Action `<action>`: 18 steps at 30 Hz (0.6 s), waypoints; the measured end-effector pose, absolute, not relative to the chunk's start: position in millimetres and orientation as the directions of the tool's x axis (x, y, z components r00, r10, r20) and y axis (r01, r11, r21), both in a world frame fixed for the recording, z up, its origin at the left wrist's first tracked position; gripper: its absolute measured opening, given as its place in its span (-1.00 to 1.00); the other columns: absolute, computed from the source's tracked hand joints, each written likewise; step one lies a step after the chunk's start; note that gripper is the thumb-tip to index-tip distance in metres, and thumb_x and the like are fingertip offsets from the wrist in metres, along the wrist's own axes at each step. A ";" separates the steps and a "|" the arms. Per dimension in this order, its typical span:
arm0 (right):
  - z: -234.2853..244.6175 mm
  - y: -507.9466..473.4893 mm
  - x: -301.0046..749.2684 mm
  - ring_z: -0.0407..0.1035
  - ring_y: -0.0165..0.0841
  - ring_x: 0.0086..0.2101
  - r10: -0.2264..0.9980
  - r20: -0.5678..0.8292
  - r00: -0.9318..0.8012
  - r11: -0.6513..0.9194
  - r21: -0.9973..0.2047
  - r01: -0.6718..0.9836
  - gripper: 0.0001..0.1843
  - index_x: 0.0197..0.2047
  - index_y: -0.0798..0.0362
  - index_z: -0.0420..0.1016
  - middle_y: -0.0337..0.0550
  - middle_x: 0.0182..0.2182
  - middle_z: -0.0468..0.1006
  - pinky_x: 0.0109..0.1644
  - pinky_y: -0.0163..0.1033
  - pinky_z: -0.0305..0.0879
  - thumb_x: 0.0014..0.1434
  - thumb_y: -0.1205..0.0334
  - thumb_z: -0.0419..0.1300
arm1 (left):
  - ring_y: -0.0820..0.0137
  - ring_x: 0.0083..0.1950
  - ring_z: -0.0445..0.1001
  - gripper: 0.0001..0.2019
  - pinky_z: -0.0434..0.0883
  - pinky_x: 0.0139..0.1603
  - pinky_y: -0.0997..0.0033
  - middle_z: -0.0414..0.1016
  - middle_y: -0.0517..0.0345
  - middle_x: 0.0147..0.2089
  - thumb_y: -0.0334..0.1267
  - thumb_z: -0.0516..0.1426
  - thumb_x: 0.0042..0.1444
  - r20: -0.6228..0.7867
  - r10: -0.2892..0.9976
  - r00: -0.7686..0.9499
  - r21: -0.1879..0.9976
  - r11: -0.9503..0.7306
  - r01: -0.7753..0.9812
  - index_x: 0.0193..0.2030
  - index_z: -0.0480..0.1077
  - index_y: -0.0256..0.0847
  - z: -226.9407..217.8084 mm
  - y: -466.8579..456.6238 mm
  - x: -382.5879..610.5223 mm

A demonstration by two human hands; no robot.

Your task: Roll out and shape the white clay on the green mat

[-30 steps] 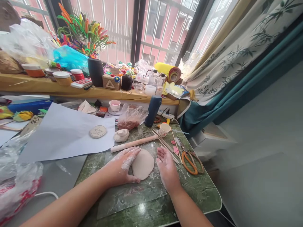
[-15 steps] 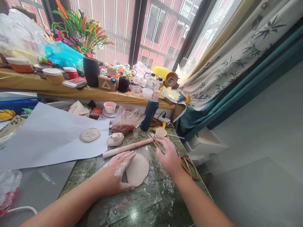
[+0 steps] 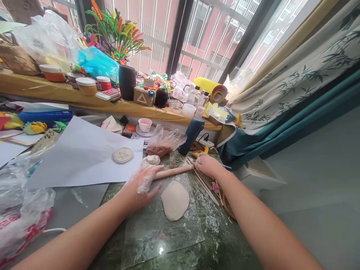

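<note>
Flour-dusted, my left hand (image 3: 144, 183) lies over the left end of a wooden rolling pin (image 3: 176, 171), thumb and fingers apart. My right hand (image 3: 209, 165) is at the pin's right end, in front of a small paper cup (image 3: 200, 157); its fingers are partly hidden, so I cannot tell whether they grip anything. Between my forearms, a flattened piece of pale clay (image 3: 175, 200) rests on a clear sheet (image 3: 157, 240). A lump of clay (image 3: 152, 160) sits just beyond my left fingers. Thin wooden sticks (image 3: 206, 187) lie below my right hand.
On white paper (image 3: 84, 157) lies a clay disc with a star (image 3: 123, 155). Behind the pin stand a bag of reddish-brown material (image 3: 163, 144), a dark blue bottle (image 3: 191, 137) and a pink-filled cup (image 3: 145, 125). Jars and craft supplies crowd the window ledge (image 3: 112, 105).
My left hand has come off the flattened clay and moved up to the rolling pin's left end. My right hand has moved closer to the cup and the pin's right end. The view has shifted.
</note>
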State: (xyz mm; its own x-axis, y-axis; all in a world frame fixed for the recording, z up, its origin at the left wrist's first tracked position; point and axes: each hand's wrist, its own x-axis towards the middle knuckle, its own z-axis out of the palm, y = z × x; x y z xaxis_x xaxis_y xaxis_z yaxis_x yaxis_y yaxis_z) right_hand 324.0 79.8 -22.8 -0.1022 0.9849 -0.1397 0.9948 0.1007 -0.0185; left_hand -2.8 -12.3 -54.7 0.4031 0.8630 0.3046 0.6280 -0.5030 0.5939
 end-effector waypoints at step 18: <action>-24.4 -4.7 220.7 0.32 -0.15 0.04 0.782 0.257 -0.568 0.589 -0.006 0.808 -0.74 0.03 0.02 0.49 0.01 0.02 0.53 0.14 -0.13 0.19 0.36 0.09 0.15 | 0.18 -0.09 0.47 -0.71 0.41 -0.03 0.19 0.51 -0.03 -0.08 -0.20 -0.03 0.38 0.329 0.834 0.442 0.431 -0.549 0.716 0.04 0.48 -0.15 -51.2 -6.9 -3.9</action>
State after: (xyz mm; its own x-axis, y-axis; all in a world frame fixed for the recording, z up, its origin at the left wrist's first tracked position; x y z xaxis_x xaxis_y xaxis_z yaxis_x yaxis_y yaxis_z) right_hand 220.7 -4.7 -24.4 -0.5676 0.7823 0.2567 0.8084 0.5886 -0.0065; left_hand -3.9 -6.9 -51.2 0.4422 0.8343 0.3291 0.7155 -0.5494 0.4314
